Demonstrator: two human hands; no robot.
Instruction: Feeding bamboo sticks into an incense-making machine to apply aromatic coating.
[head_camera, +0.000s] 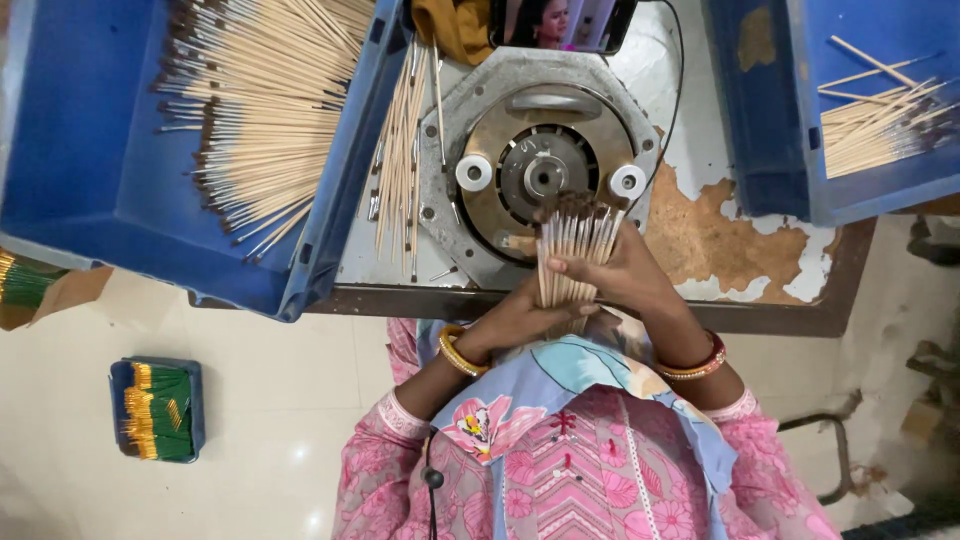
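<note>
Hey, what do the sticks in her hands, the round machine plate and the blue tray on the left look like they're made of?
Sticks: pale, thin, bare wood or bamboo with dark coated tips, held by the left hand and right hand. Machine plate: dull grey cast-looking metal, brassy disc inside. Blue tray: smooth moulded walls, probably plastic.

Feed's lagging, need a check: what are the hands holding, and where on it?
Both the left hand and right hand clasp one bundle of sticks around its lower bare-wood part, dark tips up.
</note>
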